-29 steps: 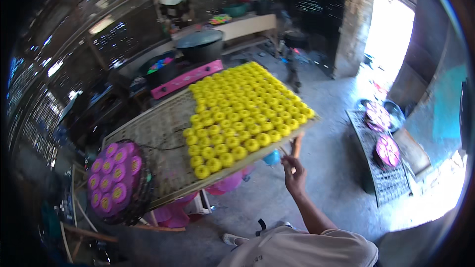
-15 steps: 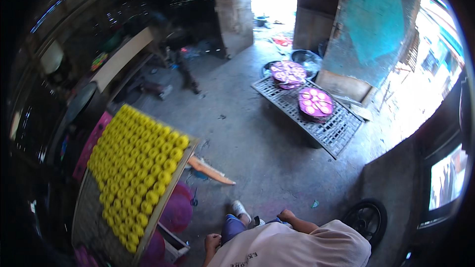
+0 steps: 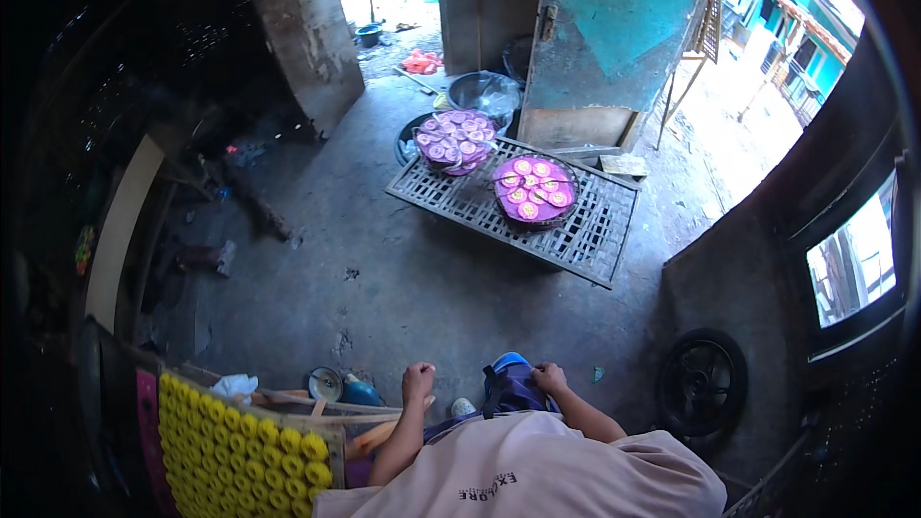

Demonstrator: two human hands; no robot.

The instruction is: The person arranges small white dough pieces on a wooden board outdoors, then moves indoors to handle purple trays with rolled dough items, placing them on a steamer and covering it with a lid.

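We note the left hand (image 3: 417, 382) closed in a loose fist, fingers curled on nothing we can see, just right of the rack of yellow pieces (image 3: 240, 446). The right hand (image 3: 549, 379) pinches dark cloth (image 3: 513, 388) at the waist. Half a second earlier, the rack lay further left, hands lower.

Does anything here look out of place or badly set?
One thing: the nearer round purple tray overhangs the edge of the low slatted rack, partly above a dark basin. Nothing looks spilled.
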